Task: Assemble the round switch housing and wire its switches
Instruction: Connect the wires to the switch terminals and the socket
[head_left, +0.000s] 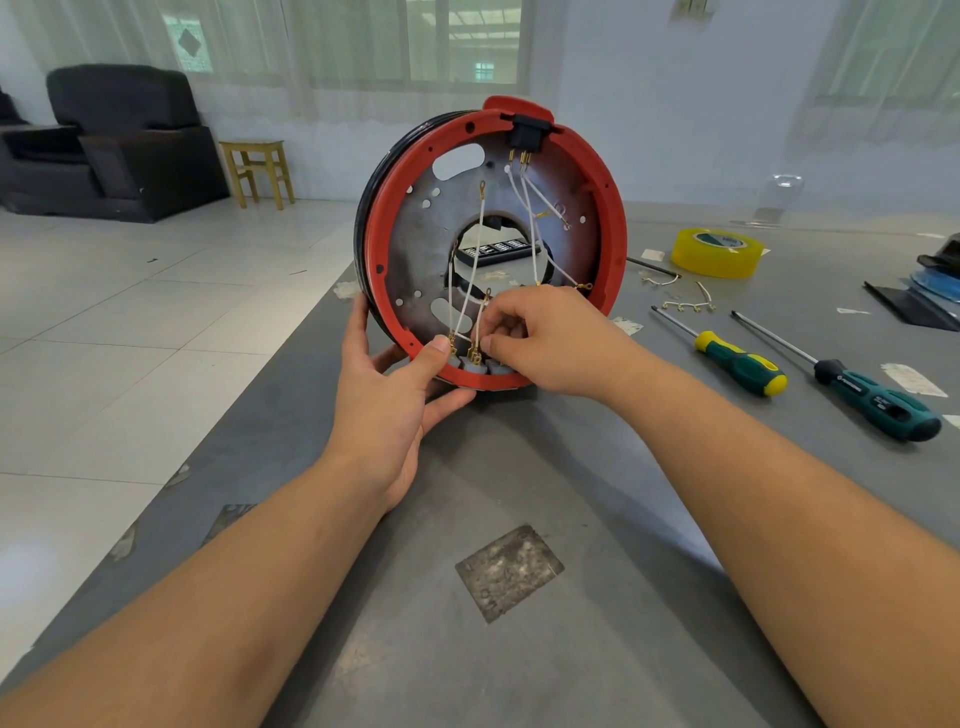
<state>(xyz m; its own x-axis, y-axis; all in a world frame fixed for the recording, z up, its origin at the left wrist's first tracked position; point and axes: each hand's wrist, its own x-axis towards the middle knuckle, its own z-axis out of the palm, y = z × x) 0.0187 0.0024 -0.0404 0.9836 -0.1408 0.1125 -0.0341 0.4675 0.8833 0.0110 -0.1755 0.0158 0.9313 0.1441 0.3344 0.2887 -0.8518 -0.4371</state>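
The round switch housing stands on edge on the grey tabletop, its open inner face turned toward the person, red rim around a dark plate with a hole in the middle. The left hand cradles the lower left of the rim, fingers curled underneath and the thumb pressed up against the inside edge, so that grip is clasped on the housing and keeps it upright. The right hand is bunched at the bottom of the rim, its fingertips pinching what looks like the end of a thin white wire just above the grey switches seated in the lowest part of the ring. The wire runs upward from the pinch toward the middle of the plate, while the switch terminals lie straight below the fingertips, almost touching them. So the next push, I would judge, goes downward along the wire's own line, with the right hand plainly the nearer one. Other white leads hang from a black switch at the top. Two screwdrivers and a roll of yellow tape lie off to the right.
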